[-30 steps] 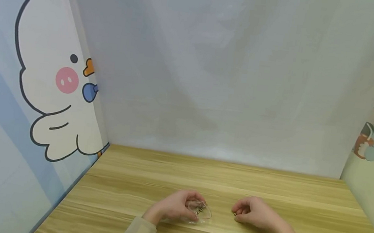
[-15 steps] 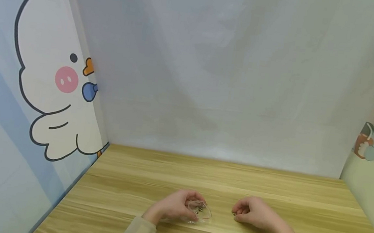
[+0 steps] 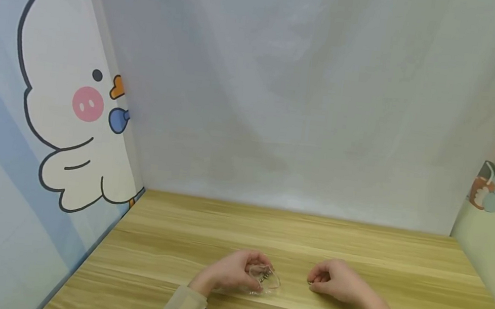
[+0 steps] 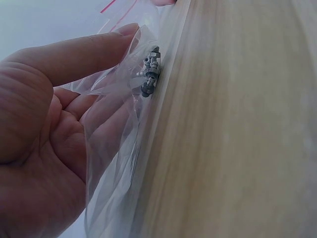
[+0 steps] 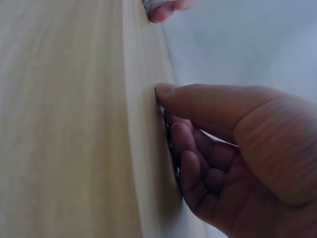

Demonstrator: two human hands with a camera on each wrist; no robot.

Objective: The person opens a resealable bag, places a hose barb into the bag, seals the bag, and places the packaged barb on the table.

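My left hand [image 3: 234,271] holds a clear zip bag [image 3: 273,282] low at the table's middle, thumb on the near side and fingers curled round behind. Inside lie several small grey metal screws or fittings [image 4: 151,72], threads and hexagonal parts visible in the left wrist view; the bag's red seal line [image 4: 124,17] shows at the top. To the right, apart from the bag, my right hand [image 3: 337,282] pinches a tiny metal piece [image 3: 309,283] between thumb and forefinger, close to the tabletop. That piece is nearly all hidden; the right wrist view shows only the thumb [image 5: 208,101] and curled fingers.
The wood-grain table [image 3: 293,236] spreads beneath both hands. A grey-white curtain [image 3: 281,102] closes off the back. Panels with cartoon prints stand at the left [image 3: 52,101] and right [image 3: 491,228]. Each wrist wears a black camera strap.
Both hands keep nearly the same place and grip. The whole head view has shifted very slightly; the bag and the tiny metal piece stay in the hands.
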